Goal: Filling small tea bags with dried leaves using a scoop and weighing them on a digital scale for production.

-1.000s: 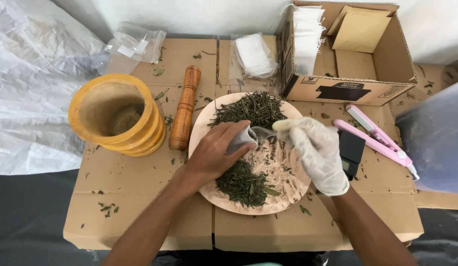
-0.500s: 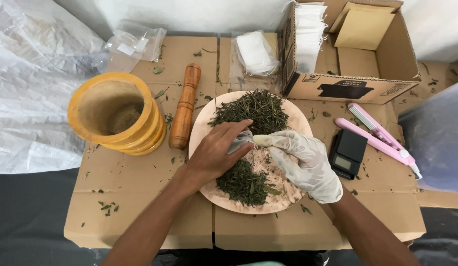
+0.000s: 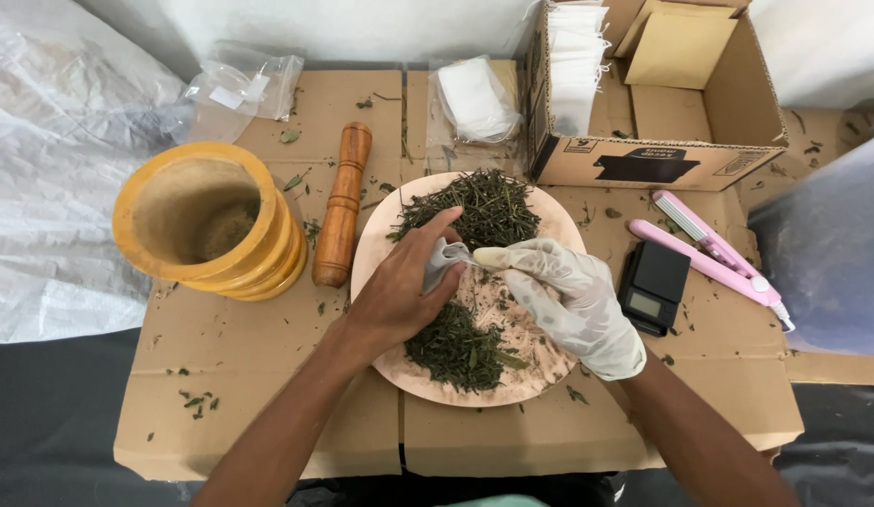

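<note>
Bright, even daylight, soft and diffuse. Short, faint shadows under the pestle [image 3: 339, 219] and the mortar [image 3: 204, 222]; mortar's inside dim. Mild glare on the clear plastic sheet [image 3: 52, 169] off the cardboard's left edge. Centre sharp; wide-angle bending at the frame edges. Blue-grey shape [image 3: 827, 263] at right blurred.
</note>
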